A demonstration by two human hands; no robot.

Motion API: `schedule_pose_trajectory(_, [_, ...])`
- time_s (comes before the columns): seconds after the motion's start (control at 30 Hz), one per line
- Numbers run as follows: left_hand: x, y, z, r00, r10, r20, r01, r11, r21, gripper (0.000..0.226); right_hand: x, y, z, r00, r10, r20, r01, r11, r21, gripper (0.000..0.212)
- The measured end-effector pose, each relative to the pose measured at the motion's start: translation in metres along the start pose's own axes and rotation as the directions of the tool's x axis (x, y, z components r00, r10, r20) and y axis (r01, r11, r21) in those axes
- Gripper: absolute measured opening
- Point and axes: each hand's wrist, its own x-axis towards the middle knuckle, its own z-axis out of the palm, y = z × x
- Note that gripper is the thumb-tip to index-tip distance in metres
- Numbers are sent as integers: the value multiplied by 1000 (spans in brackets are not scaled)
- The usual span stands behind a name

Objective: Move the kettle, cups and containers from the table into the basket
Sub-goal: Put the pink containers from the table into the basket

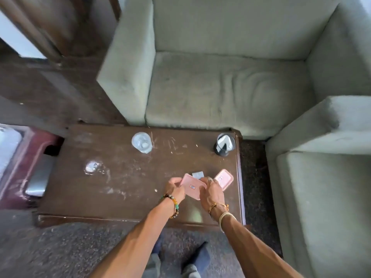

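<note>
The left hand (175, 187) and right hand (210, 194) are gripping the pink container (193, 188) by its ends; swinging it risks bumping the second container (224, 179) just beside the right hand.

The table (120, 187) carries two pink containers (192, 188) (224, 178), two clear cups (141, 142) (92, 167), one dark cup (223, 144) and one small grey packet (197, 174).

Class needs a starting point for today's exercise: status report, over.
Left hand and right hand grip pink-lidded container. Second pink container, clear cup, black cup on table. Nothing blocking the hands.
</note>
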Motion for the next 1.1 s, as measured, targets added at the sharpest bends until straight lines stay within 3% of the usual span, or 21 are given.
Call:
schedule_pose_trajectory(0.3, [-99,88,-147,990,81,-117,-123,901,-417,20,-74,-176,-33,942,-334,29,336,938,-88,29])
schedule_pose_trajectory(0.57, [-133,58,-286,980,69,-188,-166,803,-572,21,-163,-266,47,895,-442,49,445,891,-86,34])
schedule_pose_trajectory(0.73, [-151,15,-382,969,26,-246,-169,794,-583,31,-216,-310,128,879,-462,115,474,873,-117,33])
schedule_pose_trajectory(0.83, [-159,0,-450,956,37,-292,-195,823,-534,26,-245,-349,171,859,-494,137,508,855,-106,34])
schedule_pose_trajectory(1.1, [-150,-19,-601,895,20,-445,-296,773,-561,19,-296,-460,266,741,-656,144,670,738,-83,26])
